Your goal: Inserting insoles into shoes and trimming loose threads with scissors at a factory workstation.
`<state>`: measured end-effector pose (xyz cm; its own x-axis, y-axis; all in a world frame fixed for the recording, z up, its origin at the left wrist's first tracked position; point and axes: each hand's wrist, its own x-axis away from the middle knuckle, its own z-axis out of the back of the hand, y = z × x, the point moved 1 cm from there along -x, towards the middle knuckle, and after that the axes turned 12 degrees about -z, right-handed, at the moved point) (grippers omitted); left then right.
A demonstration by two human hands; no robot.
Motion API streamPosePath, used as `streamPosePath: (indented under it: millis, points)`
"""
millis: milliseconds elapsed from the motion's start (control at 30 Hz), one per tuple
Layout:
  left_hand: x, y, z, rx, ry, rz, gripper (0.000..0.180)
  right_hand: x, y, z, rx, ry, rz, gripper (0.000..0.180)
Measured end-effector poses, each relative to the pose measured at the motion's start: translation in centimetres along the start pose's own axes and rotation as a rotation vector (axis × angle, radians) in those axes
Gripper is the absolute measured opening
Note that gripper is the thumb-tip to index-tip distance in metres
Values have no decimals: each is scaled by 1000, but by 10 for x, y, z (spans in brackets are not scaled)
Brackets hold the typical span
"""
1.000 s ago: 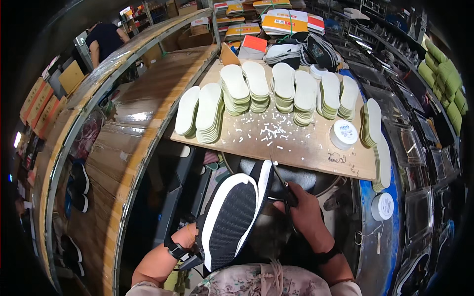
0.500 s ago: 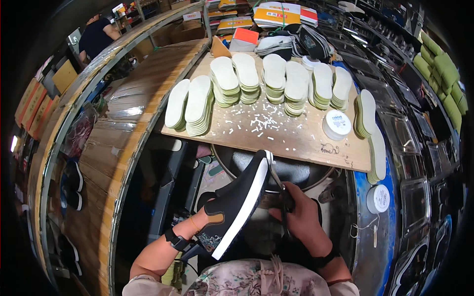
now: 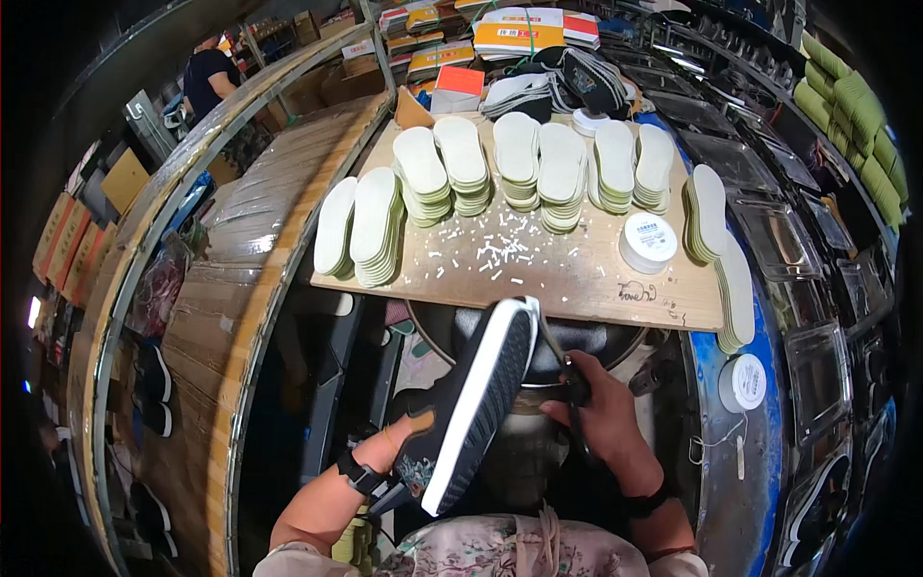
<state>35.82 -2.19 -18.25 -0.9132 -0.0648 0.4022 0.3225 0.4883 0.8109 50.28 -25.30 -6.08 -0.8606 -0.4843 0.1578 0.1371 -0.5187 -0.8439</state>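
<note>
A black slip-on shoe (image 3: 488, 399) with a thick white midsole is held tilted in front of me, toe pointing up and away, its dark patterned sole turned to the right. My left hand (image 3: 398, 435) reaches into the shoe's opening; its fingers are hidden inside. In my right hand (image 3: 608, 415) is a pair of dark-handled scissors (image 3: 578, 392), fingers wrapped round the handles. The slim metal blades run up to the white edge at the shoe's toe; whether they are parted is hard to make out.
Beyond the shoe, a wooden board (image 3: 433, 293) carries several stacks of pale insoles (image 3: 562, 163), scattered white scraps (image 3: 505, 250) and a round white tub (image 3: 649, 240). A thread spool (image 3: 742, 383) lies at right. Wooden shelving (image 3: 245, 279) runs along the left; a person (image 3: 207, 82) stands behind it.
The shoe has rolled so that more of its patterned sole shows, and its toe sits slightly further right. The scissors stay at the toe in my right hand. My view has shifted a little.
</note>
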Motion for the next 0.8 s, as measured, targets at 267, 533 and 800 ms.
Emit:
streamPosePath:
  millis: [267, 533, 800]
  points:
    - [30, 8, 9, 94, 95, -30, 36, -8, 8, -9, 58, 139, 126, 53]
    - [6, 29, -20, 256, 285, -67, 36, 46, 117, 94, 47, 597, -449, 37]
    - [0, 37, -25, 404, 376, -101, 37, 209, 318, 204, 691, 631, -884, 44]
